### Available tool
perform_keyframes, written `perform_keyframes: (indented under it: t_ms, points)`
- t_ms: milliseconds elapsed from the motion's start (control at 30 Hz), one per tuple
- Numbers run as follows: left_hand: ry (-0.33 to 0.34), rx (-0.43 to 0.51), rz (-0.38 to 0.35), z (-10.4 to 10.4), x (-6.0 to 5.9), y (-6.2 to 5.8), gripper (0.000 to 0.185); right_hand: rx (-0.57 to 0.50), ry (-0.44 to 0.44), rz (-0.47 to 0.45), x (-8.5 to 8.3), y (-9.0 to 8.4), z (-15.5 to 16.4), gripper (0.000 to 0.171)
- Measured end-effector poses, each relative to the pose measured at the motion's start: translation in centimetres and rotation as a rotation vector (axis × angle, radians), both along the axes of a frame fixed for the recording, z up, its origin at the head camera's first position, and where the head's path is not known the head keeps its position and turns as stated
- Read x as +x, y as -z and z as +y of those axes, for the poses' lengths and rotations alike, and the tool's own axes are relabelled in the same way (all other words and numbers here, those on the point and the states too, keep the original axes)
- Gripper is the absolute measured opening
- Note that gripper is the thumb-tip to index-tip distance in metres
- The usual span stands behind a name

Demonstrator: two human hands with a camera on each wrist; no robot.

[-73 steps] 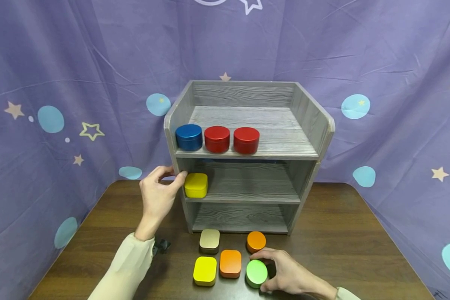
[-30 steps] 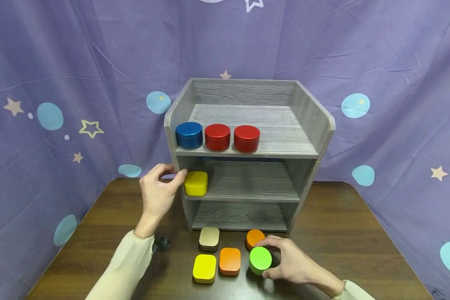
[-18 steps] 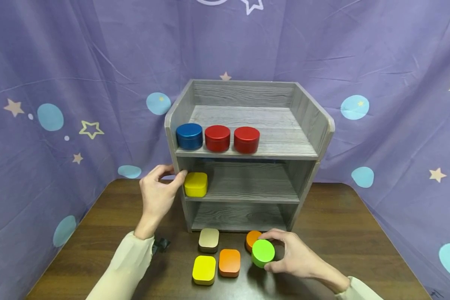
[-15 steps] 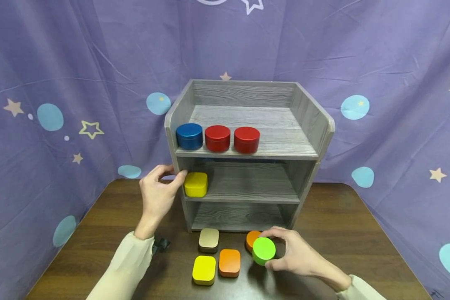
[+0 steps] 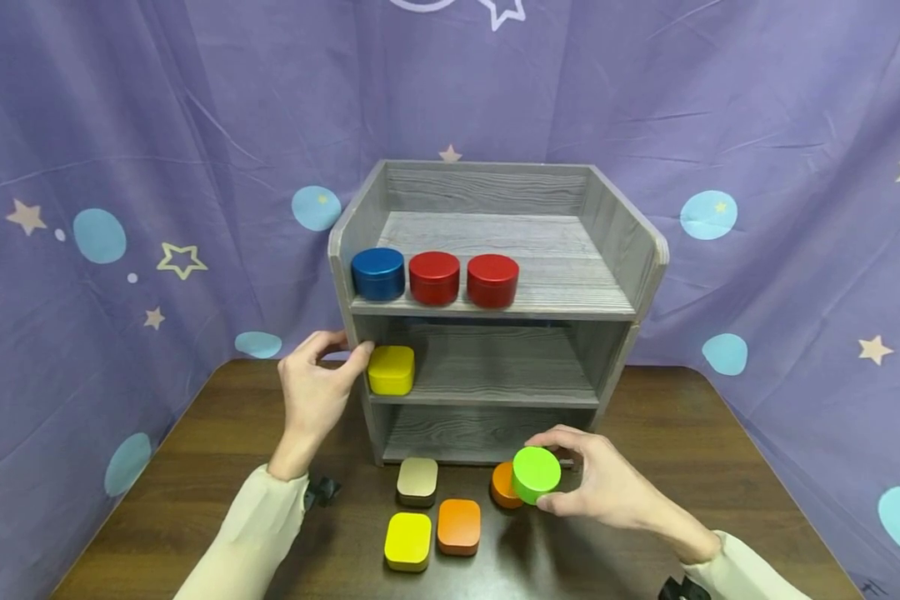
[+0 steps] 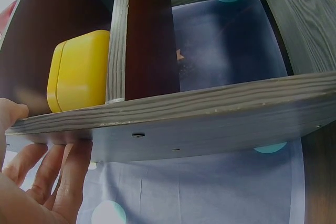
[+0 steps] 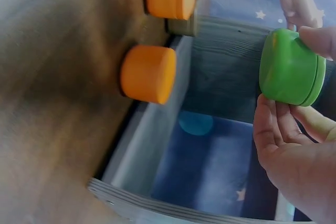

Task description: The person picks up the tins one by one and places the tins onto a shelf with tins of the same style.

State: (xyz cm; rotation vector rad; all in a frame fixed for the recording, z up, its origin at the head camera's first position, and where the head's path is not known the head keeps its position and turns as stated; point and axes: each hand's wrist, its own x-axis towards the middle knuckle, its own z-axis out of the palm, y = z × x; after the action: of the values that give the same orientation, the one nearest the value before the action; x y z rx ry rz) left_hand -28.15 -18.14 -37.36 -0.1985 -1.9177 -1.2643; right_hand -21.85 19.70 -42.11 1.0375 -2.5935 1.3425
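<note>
My right hand [image 5: 607, 479] grips a round green tin [image 5: 536, 473] between thumb and fingers, raised above the table; the right wrist view shows the green tin [image 7: 291, 67] from the side. Behind it a round orange tin [image 5: 503, 486] is partly hidden. My left hand [image 5: 315, 387] pinches the left side panel of the grey wooden shelf unit [image 5: 487, 398], thumb at its front edge and fingers on the outer face. Right beside the thumb, a square yellow tin [image 5: 392, 372] stands on the middle shelf; the left wrist view shows this yellow tin [image 6: 81, 72] against the panel.
One blue tin [image 5: 378, 275] and two red tins, one in the middle [image 5: 434, 279], line the top shelf's front edge. Before the unit, a cream square tin [image 5: 417, 481], a yellow square tin [image 5: 408, 540] and an orange square tin [image 5: 459, 527] rest on the brown table [image 5: 195, 467].
My right hand has lifted the green tin off the table and carried it forward and slightly right, toward the shelf unit's lower right. The left hand stays in place on the panel.
</note>
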Motion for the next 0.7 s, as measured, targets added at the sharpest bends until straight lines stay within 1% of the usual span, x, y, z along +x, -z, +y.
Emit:
perform_keyframes:
  t_ms: [167,367,700]
  points:
    - [0.002,0.006,-0.002,0.0,0.0,0.1,0.016,-0.020,0.007,0.002,-0.3,-1.4,0.4,0.053]
    - [0.002,0.018,-0.004,0.0,0.1,0.0,0.016,-0.039,0.030,0.003,-0.7,-3.6,0.6,0.054]
    - [0.000,0.007,0.003,0.0,0.1,0.0,0.017,-0.055,0.043,0.023,-1.2,-6.7,1.1,0.052]
